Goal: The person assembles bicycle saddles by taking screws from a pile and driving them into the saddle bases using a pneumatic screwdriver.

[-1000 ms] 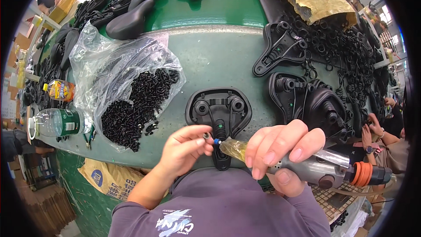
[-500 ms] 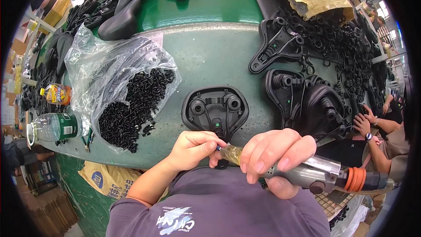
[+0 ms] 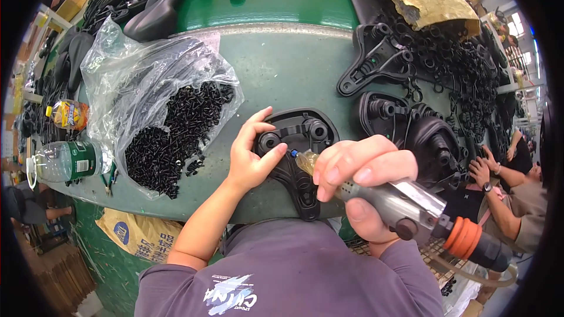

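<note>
A black bicycle saddle (image 3: 305, 192) lies upside down in front of me, its nose toward my body and two round dampers showing at the wide end. My left hand (image 3: 249, 155) grips its left rim, the thumb reaching over the underside. In my right hand (image 3: 370, 182) is a grey air screwdriver (image 3: 411, 202) with orange rings, fingers wrapped round its body. The tool slants down to the left. Its blue-collared tip is over the saddle's middle, close to my left thumb; whether it touches a screw there I cannot tell.
On the left, a clear plastic bag (image 3: 141, 82) spills black screws (image 3: 170, 147), beside a clear bottle (image 3: 70, 161) and an orange drink bottle (image 3: 67, 115). More upturned saddles (image 3: 435, 147) and piled black parts (image 3: 470, 70) lie right. A co-worker's hands (image 3: 483, 167) are at far right.
My left hand has moved up and left from the screwdriver's tip onto the saddle's rim. The tool's tip has moved up over the saddle, which now sits slightly turned.
</note>
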The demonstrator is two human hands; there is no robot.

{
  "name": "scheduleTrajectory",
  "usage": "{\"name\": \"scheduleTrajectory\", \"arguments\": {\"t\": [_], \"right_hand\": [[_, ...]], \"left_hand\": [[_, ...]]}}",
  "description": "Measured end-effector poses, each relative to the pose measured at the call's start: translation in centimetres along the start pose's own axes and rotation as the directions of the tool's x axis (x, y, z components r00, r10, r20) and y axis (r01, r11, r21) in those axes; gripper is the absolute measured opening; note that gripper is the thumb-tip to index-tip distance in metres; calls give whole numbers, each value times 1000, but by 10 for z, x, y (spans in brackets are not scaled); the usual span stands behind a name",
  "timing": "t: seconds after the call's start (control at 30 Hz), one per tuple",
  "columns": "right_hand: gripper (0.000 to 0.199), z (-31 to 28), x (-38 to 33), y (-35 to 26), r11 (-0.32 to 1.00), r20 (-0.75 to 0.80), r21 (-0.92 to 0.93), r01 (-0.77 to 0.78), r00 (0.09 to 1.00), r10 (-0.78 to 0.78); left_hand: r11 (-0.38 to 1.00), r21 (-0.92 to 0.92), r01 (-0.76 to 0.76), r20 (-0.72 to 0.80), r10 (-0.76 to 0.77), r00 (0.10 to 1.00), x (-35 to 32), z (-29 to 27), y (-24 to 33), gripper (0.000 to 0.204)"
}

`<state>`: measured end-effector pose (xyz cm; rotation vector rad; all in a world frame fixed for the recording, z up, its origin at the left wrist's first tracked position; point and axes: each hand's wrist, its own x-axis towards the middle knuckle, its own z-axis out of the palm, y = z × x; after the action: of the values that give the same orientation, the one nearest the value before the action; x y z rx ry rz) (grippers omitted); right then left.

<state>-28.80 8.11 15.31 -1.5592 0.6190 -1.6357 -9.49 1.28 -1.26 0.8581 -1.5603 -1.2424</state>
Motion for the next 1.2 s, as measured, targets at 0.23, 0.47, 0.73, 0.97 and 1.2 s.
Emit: {"name": "scheduleTrajectory", "arguments": {"t": [0.23,0.47,0.73,0.97,1.2], "right_hand": [[28,17,14,35,986,176,-138,-92,977,116],[24,31,31,62,956,345,-283,82,938,22],[19,39,33,77,939,300,-343,-16,946,126],[27,25,11,10,999,169,-33,-35,985,40],[29,-8,-6,-3,983,43,180,48,997,-56]], "left_hand": [[990,27,-137,-45,138,989,0,-1,-13,41],[994,47,-103,-26,104,994,-2,-6,-14,50],[988,103,-112,-83,121,989,-5,-6,-13,50],[956,285,-69,122,35,992,-39,-66,36,48],[374,923,-91,82,39,996,-42,-134,29,20]]}}
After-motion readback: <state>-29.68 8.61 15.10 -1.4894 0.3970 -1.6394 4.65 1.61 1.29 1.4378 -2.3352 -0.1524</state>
